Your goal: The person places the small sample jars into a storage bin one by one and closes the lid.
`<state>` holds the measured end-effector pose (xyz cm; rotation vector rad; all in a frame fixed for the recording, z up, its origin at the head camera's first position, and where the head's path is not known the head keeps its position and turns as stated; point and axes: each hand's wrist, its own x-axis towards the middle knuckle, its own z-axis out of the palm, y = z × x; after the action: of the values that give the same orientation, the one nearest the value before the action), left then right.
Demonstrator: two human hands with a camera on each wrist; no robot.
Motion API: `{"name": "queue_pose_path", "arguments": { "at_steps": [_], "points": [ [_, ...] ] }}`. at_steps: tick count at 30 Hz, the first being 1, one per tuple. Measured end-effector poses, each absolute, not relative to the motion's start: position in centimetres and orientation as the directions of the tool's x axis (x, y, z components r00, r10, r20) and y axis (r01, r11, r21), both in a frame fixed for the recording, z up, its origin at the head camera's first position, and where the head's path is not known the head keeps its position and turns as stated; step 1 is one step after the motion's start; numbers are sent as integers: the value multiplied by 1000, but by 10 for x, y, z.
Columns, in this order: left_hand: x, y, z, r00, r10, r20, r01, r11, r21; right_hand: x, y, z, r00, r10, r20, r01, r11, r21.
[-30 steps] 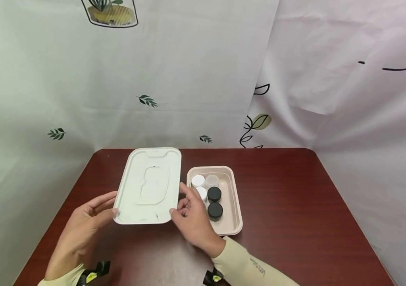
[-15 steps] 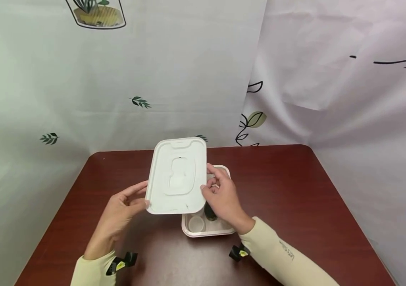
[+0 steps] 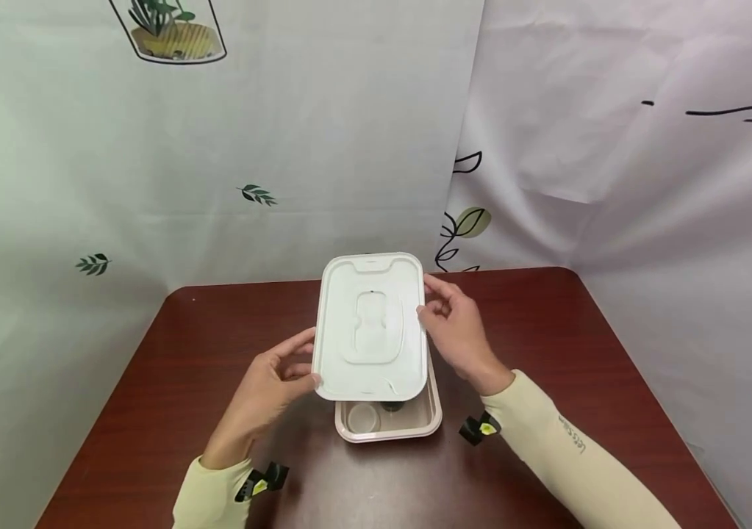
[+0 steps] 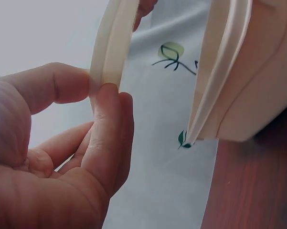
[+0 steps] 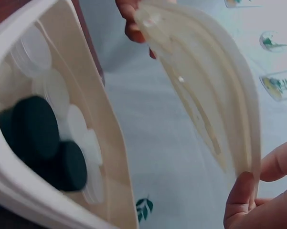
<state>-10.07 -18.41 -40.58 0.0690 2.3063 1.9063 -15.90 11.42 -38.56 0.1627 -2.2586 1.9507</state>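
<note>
A white rectangular lid [image 3: 372, 330] is held in the air by both hands, one at each long side. My left hand [image 3: 268, 393] pinches its left edge near the front corner, thumb on top. On the opposite edge, my right hand [image 3: 460, 327] pinches it a bit farther back. Beneath the lid stands a beige box [image 3: 392, 436], mostly covered in the head view. The right wrist view shows a gap between lid and box. Inside the box are jars with black lids [image 5: 38, 129] and several white or clear jars [image 5: 55, 93].
A dark red-brown table [image 3: 534, 353] carries the box. White patterned cloth [image 3: 349, 132] hangs behind the table and along its sides. Each wrist wears a black strap [image 3: 480, 428].
Both hands have carried the lid rightward from the left of the box to above it. The lid now hides most of the box and jars; the head view has shifted slightly.
</note>
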Motion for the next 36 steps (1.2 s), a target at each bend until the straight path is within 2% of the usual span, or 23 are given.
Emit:
{"name": "queue_pose_path", "arguments": {
  "at_steps": [9, 16, 24, 27, 33, 36],
  "points": [
    [-102, -164, -409, -987, 151, 61, 101, 271, 957, -168, 140, -374, -993, -9, 119, -120, 130, -984],
    [-107, -156, -402, -986, 54, 156, 165, 289, 943, -166, 151, -362, -986, -21, 168, -169, 147, -975],
    [-111, -148, -396, -977, -58, 207, 194, 172, 966, -158, 153, -356, -946, -24, 323, -313, 317, -895],
    [-113, -144, -395, -972, -126, 197, 181, 123, 976, -154, 153, -355, -936, -35, 349, -343, 305, -889],
    [-118, -131, -394, -956, -238, 170, 205, -129, 970, -149, 153, -358, -933, -53, 356, -357, 260, -897],
    [-119, -126, -395, -949, -269, 164, 208, -144, 967, -147, 153, -360, -938, -65, 340, -346, 245, -906]
  ]
}}
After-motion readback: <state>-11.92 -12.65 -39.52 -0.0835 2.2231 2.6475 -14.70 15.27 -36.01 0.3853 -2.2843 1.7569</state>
